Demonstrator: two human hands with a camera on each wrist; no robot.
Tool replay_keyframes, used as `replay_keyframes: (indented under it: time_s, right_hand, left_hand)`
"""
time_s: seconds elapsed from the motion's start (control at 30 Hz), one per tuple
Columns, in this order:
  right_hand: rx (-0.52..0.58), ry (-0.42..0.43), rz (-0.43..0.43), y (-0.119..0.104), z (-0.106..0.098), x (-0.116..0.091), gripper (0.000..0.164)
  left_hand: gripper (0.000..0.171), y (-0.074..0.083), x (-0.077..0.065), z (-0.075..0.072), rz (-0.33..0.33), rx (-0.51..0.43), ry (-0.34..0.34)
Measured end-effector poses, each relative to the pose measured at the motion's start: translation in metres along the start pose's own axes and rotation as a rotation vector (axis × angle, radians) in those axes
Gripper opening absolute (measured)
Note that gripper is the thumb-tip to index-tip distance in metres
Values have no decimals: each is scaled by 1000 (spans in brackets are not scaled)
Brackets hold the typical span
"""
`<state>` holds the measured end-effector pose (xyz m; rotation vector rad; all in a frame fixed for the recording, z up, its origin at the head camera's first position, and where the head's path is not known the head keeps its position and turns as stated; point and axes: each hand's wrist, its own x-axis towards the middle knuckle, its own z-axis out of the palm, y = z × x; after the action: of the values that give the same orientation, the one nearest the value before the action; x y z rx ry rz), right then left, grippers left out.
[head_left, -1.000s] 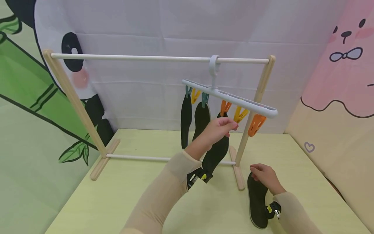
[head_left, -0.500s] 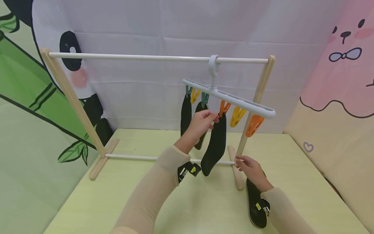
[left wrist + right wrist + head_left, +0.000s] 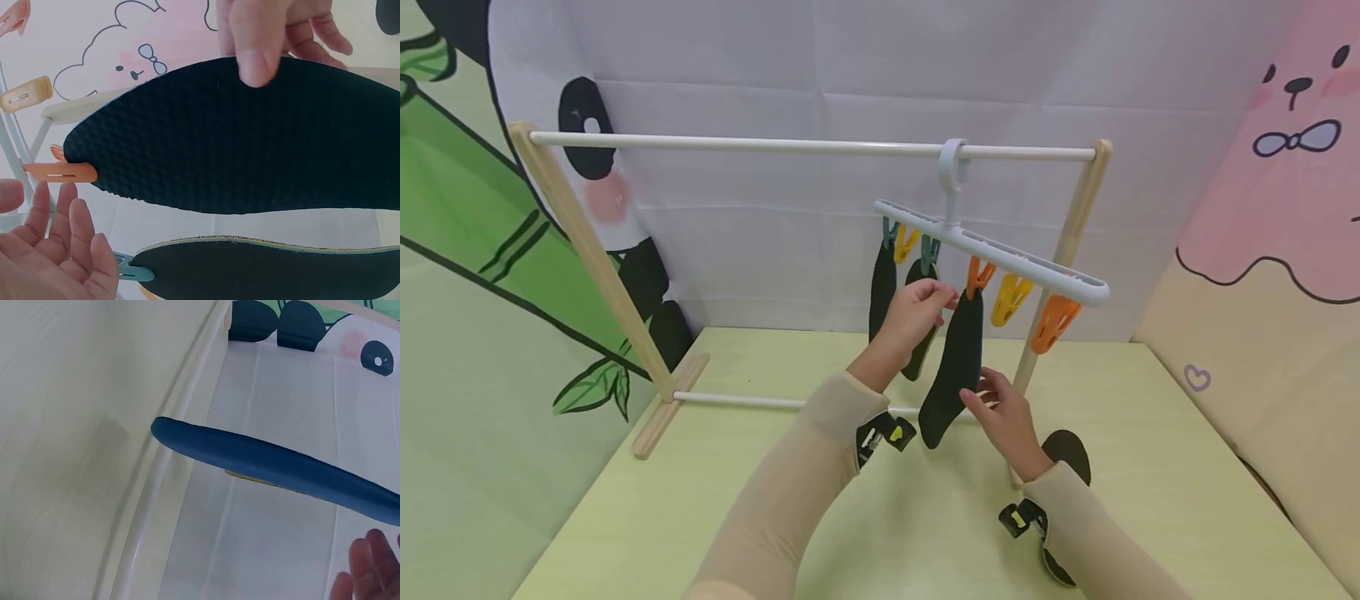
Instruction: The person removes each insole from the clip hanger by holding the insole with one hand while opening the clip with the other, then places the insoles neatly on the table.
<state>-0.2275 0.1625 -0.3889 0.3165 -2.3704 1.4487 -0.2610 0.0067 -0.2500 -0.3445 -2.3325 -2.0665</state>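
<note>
Black insoles hang from clothespins on a pale hanger (image 3: 1000,254). The nearest insole (image 3: 953,371) dangles from an orange clothespin (image 3: 978,277); its dimpled face fills the left wrist view. Beside that clothespin is my left hand (image 3: 917,312), fingers loosely bent and holding nothing. My right hand (image 3: 1006,417) is at the insole's right edge, the thumb overlapping its near side and the fingers behind it in the left wrist view. In the right wrist view, fingers (image 3: 372,565) show apart from the insole's blue-looking edge. Whether the thumb touches it, I cannot tell.
Two more insoles hang behind, one of them (image 3: 883,287) farthest left. Yellow (image 3: 1012,300) and orange (image 3: 1056,323) clothespins hang without insoles at the right. Another insole (image 3: 1067,454) lies on the table, partly under my right forearm. A white rod (image 3: 737,144) carries the hanger.
My right hand has left the insole on the table and come up leftward to the hanging one. My left hand has drawn back left from in front of that insole.
</note>
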Motion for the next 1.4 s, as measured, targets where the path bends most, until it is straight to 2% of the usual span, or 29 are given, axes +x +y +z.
replay_keyframes:
  time_s: [0.33,0.6,1.07,1.4]
  right_hand:
    - [-15,39,55,4,1,-1,19]
    - [45,45,102,0,-4,-7,16]
    - [219,10,7,-6,-8,-19,15]
    - [237,-17,-22,-7,-10,-21,11]
  left_hand:
    - [23,0,4,0,20,-16,14]
    - [23,1,9,2,81,19,64]
    - [31,5,15,12,42,22,-15]
    - [36,7,18,19,26,42,-62]
